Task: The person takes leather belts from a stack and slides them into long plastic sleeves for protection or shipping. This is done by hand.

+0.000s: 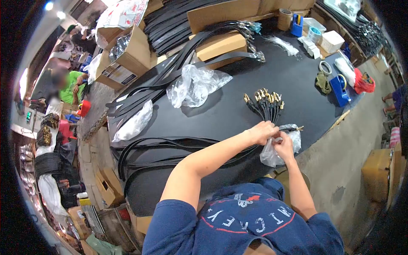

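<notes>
The small clear bag is partly covered by both hands, at the near right part of the black table, towards 4 o'clock from its middle. The left hand has its fingers bent and drawn together, clamped on the bag's gathered edge; whether they also grip a strap cannot be told. The right hand pinches the same plastic between thumb and fingers. Glare and folds blur the bag's contents, though a gold-coloured end shows at its right edge. The lower part of the strap bundle disappears behind the left hand. At 10 o'clock, a co-worker in green is partly cut off by clutter.

The navy shirt reads "MICKEY" in worn pale letters, above a red arc. Red writing on the white sack at 11 o'clock and print on the cardboard box below it are too small to read.

The bundle fans out in narrow black strips with shiny gold tips. Flat, smooth straps curve at 9 o'clock; crumpled, glossy plastic lies at 11 o'clock. A blue tape dispenser stands at 2 o'clock.
</notes>
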A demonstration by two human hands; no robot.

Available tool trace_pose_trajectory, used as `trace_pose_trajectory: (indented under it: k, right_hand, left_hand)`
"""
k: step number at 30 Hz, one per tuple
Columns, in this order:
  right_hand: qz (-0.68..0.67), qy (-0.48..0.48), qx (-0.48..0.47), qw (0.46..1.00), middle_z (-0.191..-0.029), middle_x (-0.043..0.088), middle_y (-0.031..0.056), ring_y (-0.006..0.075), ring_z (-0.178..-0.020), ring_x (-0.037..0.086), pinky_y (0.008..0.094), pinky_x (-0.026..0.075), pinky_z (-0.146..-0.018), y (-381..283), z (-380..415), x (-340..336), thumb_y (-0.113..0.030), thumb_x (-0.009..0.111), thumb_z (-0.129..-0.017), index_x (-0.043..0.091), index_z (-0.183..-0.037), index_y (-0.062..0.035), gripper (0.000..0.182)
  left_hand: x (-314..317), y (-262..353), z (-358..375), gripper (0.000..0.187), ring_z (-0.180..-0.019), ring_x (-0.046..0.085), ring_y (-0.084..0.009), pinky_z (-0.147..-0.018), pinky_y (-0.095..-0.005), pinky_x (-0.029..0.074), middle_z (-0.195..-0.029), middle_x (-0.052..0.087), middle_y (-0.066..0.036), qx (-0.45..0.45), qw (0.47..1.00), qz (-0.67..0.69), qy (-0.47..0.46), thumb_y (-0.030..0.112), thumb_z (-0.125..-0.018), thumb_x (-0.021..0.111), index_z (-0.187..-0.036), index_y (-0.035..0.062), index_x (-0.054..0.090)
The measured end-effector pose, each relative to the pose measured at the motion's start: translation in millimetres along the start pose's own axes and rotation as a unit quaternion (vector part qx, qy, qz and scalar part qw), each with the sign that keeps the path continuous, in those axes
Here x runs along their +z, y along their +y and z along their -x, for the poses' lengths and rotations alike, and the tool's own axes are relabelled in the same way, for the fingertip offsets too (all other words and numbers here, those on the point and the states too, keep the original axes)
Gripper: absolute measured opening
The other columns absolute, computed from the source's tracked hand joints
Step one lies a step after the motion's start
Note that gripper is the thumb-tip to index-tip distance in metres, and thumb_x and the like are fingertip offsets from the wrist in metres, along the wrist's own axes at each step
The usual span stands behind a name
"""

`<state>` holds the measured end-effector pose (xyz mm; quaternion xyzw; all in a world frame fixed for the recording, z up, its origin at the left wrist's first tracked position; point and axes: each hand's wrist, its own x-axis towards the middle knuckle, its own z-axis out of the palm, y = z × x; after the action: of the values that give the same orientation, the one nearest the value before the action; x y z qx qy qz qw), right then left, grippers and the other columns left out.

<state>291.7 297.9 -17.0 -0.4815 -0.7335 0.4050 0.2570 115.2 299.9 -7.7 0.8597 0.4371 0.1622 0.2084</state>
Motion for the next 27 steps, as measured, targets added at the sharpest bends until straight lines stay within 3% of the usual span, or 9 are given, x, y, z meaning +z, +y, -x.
trace_pose_trajectory:
  k: [8,10,16,18,19,22,23,26,27]
  right_hand:
    - [-0.102,-0.087,-0.024,0.991,-0.076,0.057,0.0029,0.0116,-0.063,0.055,0.0243,0.047,-0.054,22,-4,0,0.003,0.057,-0.074,0.057,-0.101,-0.0007,0.027]
    - [-0.17,-0.168,0.126,0.963,-0.077,0.056,0.003,0.0105,-0.06,0.052,0.0236,0.045,-0.05,17,-8,-9,-0.001,0.052,-0.078,0.058,-0.102,-0.0018,0.024]
    - [-0.135,-0.224,0.055,0.964,-0.084,0.058,-0.0006,0.0132,-0.081,0.052,0.0264,0.042,-0.075,78,-30,-6,-0.021,0.049,-0.082,0.06,-0.1,-0.003,0.028]
    - [-0.356,-0.163,0.059,0.918,-0.087,0.058,-0.0015,0.012,-0.084,0.054,0.0252,0.043,-0.078,119,-28,16,-0.026,0.053,-0.085,0.059,-0.101,-0.0021,0.029]
    - [-0.278,-0.268,0.053,0.921,-0.091,0.059,-0.0022,0.0101,-0.087,0.056,0.0242,0.045,-0.077,63,-34,-6,-0.028,0.055,-0.087,0.059,-0.106,-0.0017,0.032]
    - [-0.401,-0.257,0.177,0.861,-0.094,0.059,-0.0031,0.0075,-0.083,0.056,0.0227,0.046,-0.072,28,-33,-12,-0.018,0.055,-0.086,0.059,-0.108,-0.002,0.027]
    - [-0.379,-0.258,0.062,0.887,-0.092,0.06,-0.0036,0.0057,-0.08,0.056,0.0224,0.046,-0.068,18,-30,-18,-0.011,0.054,-0.084,0.061,-0.104,-0.0018,0.023]
    - [-0.329,-0.253,0.079,0.906,-0.09,0.061,-0.002,0.007,-0.081,0.056,0.0232,0.046,-0.068,-1,-28,-18,-0.01,0.054,-0.082,0.062,-0.101,-0.0016,0.023]
    - [-0.235,-0.202,-0.008,0.951,-0.091,0.062,0.0001,0.0087,-0.081,0.057,0.0242,0.046,-0.07,77,-36,7,-0.006,0.057,-0.079,0.063,-0.099,-0.0016,0.022]
  left_hand:
    - [0,3,0,0.032,-0.091,0.058,-0.0328,-0.074,-0.043,0.047,-0.088,0.058,-0.013,0.006,0.999,-0.03,-0.013,0.006,-0.064,0.063,-0.095,0.0067,0.054]
    - [-3,0,3,0.025,-0.088,0.058,-0.0321,-0.072,-0.042,0.048,-0.084,0.056,-0.012,0.03,0.997,0.017,0.073,0.005,-0.066,0.061,-0.09,0.0078,0.055]
    - [-2,2,15,0.015,-0.082,0.056,-0.0299,-0.066,-0.0397,0.049,-0.081,0.053,-0.01,0.044,0.982,0.011,0.182,0.008,-0.072,0.062,-0.084,0.0061,0.053]
    - [-3,4,19,0.017,-0.084,0.057,-0.0297,-0.068,-0.0389,0.051,-0.084,0.055,-0.01,0.023,0.978,0.017,0.208,0.009,-0.072,0.062,-0.085,0.0051,0.054]
    - [-3,5,20,0.017,-0.084,0.057,-0.0297,-0.068,-0.0389,0.051,-0.084,0.055,-0.01,0.023,0.977,0.016,0.209,0.009,-0.072,0.062,-0.085,0.0051,0.054]
    - [-5,9,23,0.018,-0.087,0.057,-0.03,-0.068,-0.0382,0.052,-0.087,0.056,-0.01,-0.004,0.971,0.015,0.238,0.009,-0.071,0.062,-0.087,0.0042,0.054]
    - [-8,11,23,0.018,-0.087,0.057,-0.0302,-0.069,-0.038,0.052,-0.086,0.055,-0.01,-0.002,0.966,0.029,0.256,0.009,-0.071,0.062,-0.086,0.0041,0.054]
    - [0,3,25,0.017,-0.086,0.056,-0.0305,-0.07,-0.0376,0.051,-0.086,0.055,-0.01,0.016,0.964,0.03,0.263,0.009,-0.071,0.062,-0.086,0.0041,0.055]
    - [3,0,24,0.017,-0.086,0.056,-0.0307,-0.071,-0.0374,0.051,-0.086,0.055,-0.011,0.034,0.967,0.018,0.254,0.008,-0.07,0.062,-0.086,0.0041,0.055]
